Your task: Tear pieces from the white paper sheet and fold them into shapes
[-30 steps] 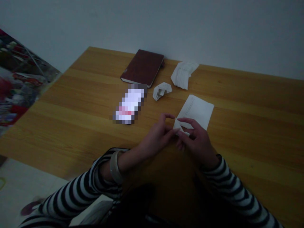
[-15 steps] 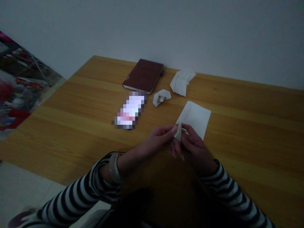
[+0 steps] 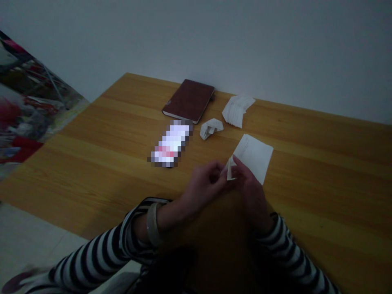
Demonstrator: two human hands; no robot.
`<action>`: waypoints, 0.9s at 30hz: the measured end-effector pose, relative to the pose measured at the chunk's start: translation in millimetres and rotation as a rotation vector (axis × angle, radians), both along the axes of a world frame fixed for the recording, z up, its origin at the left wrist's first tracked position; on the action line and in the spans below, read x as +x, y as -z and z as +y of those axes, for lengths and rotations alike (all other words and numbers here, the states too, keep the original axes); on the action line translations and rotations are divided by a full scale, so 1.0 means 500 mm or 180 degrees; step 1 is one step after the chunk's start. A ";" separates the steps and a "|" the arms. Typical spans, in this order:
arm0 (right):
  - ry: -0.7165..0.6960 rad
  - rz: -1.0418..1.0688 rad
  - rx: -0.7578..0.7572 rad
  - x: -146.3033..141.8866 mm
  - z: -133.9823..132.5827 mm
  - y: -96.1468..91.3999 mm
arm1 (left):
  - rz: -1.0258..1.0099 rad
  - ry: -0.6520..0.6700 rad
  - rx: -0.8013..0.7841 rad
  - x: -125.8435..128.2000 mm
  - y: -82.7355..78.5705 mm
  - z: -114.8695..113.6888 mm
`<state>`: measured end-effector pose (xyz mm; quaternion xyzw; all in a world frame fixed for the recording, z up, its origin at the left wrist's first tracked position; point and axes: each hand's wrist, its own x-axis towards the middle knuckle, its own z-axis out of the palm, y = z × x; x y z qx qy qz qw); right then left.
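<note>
Both of my hands meet over the near middle of the wooden table (image 3: 92, 163). My left hand (image 3: 205, 185) and my right hand (image 3: 249, 188) pinch a small folded piece of white paper (image 3: 230, 169) between their fingertips, holding it upright just above the table. A flat white sheet (image 3: 254, 157) lies right behind the hands. A small folded paper figure (image 3: 210, 128) sits farther back, and a stack of white paper slips (image 3: 236, 109) lies beyond it.
A dark red notebook (image 3: 189, 100) lies near the wall at the back of the table. A blurred-out flat object (image 3: 170, 143) lies left of the hands. A colourful printed surface (image 3: 27, 106) stands beyond the table's left edge. Pale floor shows below left.
The small folded paper has been turned in my fingers, from lying flatter to standing upright. The view has shifted slightly.
</note>
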<state>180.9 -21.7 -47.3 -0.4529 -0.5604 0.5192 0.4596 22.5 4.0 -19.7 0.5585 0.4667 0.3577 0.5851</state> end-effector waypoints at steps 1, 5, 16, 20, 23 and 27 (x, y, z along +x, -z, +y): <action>0.0092 -0.0165 0.0144 0.000 -0.001 0.002 | 0.0392 -0.0068 0.0321 -0.002 0.001 -0.004; 0.0446 -0.0588 0.0161 -0.002 -0.002 0.009 | 0.1365 0.0201 0.1134 -0.009 0.004 -0.012; 0.0358 -0.0208 -0.0409 0.035 0.018 -0.012 | -0.0068 0.0215 -0.0561 -0.019 -0.013 0.032; 0.0128 0.0165 -0.0593 0.046 0.020 0.000 | 0.0081 -0.0004 -0.0093 -0.019 -0.015 0.029; 0.0067 0.0145 -0.0509 0.042 0.020 -0.002 | 0.0299 -0.0005 0.0287 -0.021 -0.011 0.028; 0.0448 -0.0636 -0.0113 0.026 0.012 -0.010 | 0.0804 -0.0178 0.0768 -0.026 -0.001 0.029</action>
